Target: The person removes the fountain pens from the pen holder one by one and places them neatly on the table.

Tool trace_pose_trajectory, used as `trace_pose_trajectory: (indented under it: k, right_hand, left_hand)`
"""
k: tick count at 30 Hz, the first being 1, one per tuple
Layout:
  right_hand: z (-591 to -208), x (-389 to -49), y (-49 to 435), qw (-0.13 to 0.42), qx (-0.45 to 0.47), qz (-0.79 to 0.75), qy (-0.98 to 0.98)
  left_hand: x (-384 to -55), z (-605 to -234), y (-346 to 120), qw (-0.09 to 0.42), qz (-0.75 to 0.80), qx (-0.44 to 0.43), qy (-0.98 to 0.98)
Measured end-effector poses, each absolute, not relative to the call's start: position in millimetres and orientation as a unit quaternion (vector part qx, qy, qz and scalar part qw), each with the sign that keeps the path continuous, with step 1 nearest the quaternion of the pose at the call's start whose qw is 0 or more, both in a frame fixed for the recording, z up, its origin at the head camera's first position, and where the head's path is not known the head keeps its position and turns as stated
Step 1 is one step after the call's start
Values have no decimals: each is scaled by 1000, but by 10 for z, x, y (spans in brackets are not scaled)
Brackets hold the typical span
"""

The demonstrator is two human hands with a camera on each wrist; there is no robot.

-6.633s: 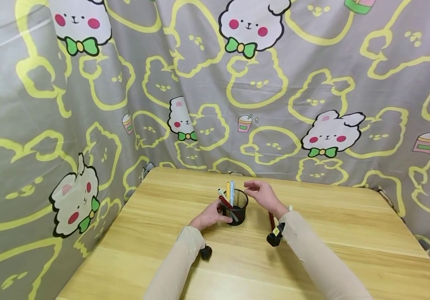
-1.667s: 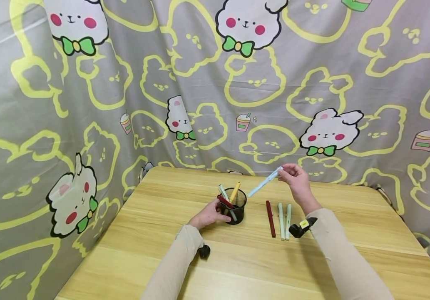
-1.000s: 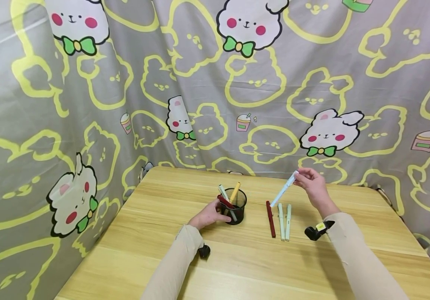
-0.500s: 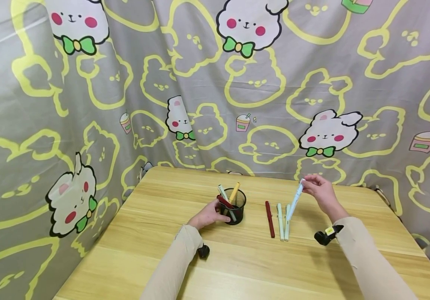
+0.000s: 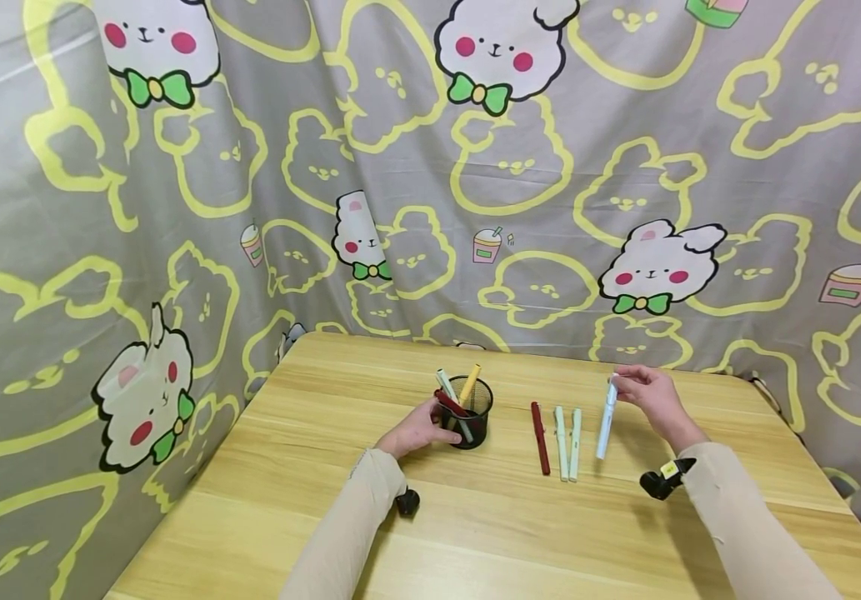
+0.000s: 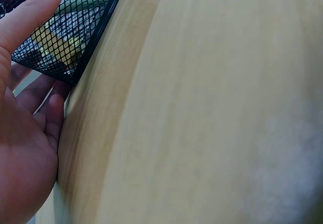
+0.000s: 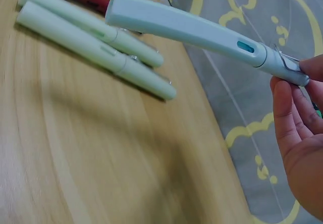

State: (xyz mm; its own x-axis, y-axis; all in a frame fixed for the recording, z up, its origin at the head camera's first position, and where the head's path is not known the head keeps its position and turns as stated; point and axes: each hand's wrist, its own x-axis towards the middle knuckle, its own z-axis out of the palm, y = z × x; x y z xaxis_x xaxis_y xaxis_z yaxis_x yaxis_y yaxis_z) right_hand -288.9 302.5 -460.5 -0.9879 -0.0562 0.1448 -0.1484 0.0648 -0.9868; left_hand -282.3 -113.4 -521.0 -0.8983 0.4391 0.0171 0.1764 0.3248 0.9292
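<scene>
My left hand point(image 5: 415, 429) holds the side of a black mesh pen holder point(image 5: 481, 433) standing on the table; in the left wrist view the thumb lies along the mesh point(image 6: 70, 37), with the other fingers partly behind it. A yellow pen point(image 5: 471, 383), a pale green pen point(image 5: 445, 382) and a dark red pen point(image 5: 450, 403) lean inside. My right hand point(image 5: 658, 402) pinches a light blue fountain pen point(image 5: 606, 423) by its clip end, the other end slanting down. Left of it lie two pale green pens point(image 5: 575, 450) and a dark red pen point(image 5: 540, 442), side by side.
The wooden table point(image 5: 468, 533) runs back to a grey curtain point(image 5: 415, 175) with cartoon rabbits. Each sleeve carries a small black wrist camera point(image 5: 407, 502). In the right wrist view, the hand's shadow falls on the tabletop point(image 7: 101, 173).
My right hand has carried the light blue pen from the holder rightward past the row of pens, lowering it and turning it more upright. The left hand stays at the holder.
</scene>
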Motion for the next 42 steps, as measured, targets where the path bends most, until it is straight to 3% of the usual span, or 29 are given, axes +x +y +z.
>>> trace_pose_trajectory:
  k: [15,42]
  right_hand:
    - [-4791,-2875,3127,10,37,637,-770]
    - [-5009,-2917,3173,-8,20,597,-802]
  left_hand:
    - [-2631,-4899,-1134,124,556,207,796]
    - [-2634,-4899,-1136,133,569,214,783]
